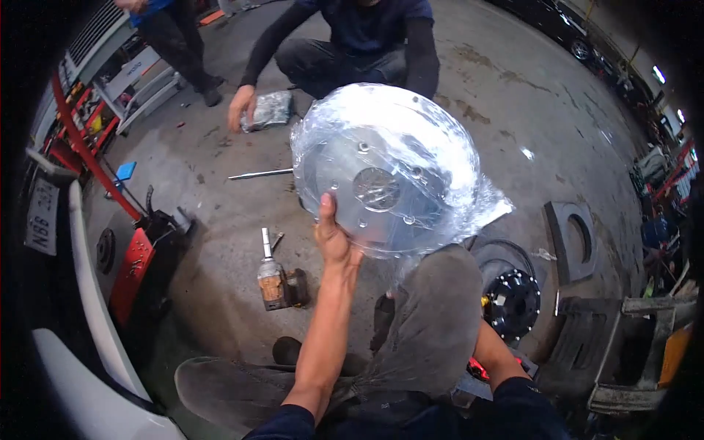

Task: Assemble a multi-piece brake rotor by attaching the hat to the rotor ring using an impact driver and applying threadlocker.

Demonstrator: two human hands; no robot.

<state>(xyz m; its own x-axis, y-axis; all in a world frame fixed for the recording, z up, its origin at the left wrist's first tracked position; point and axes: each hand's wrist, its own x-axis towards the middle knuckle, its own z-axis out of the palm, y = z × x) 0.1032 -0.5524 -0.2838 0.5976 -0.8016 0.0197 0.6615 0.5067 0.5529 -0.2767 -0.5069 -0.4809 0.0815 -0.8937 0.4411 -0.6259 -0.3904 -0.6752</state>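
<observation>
My left hand (336, 238) grips the lower left edge of a large round metal disc (323, 165), its thumb on the front face. The disc is tilted up toward me and wrapped in shiny clear plastic film. It has a round hole in the middle with smaller holes around it. My right forearm (499, 359) reaches in behind my raised knee, which hides the hand. Just beyond the knee is a black round part (513, 304) ringed with bright bolts. A cordless impact wrench (273, 282) with a long socket stands on the floor left of my left forearm.
Across from me a person crouches, one hand (242, 108) at a plastic-wrapped packet (268, 111). A metal rod (258, 174) lies left of the disc. At left are a red floor jack (132, 271) and a car bumper (103, 293); at right, a grey foam block (572, 242).
</observation>
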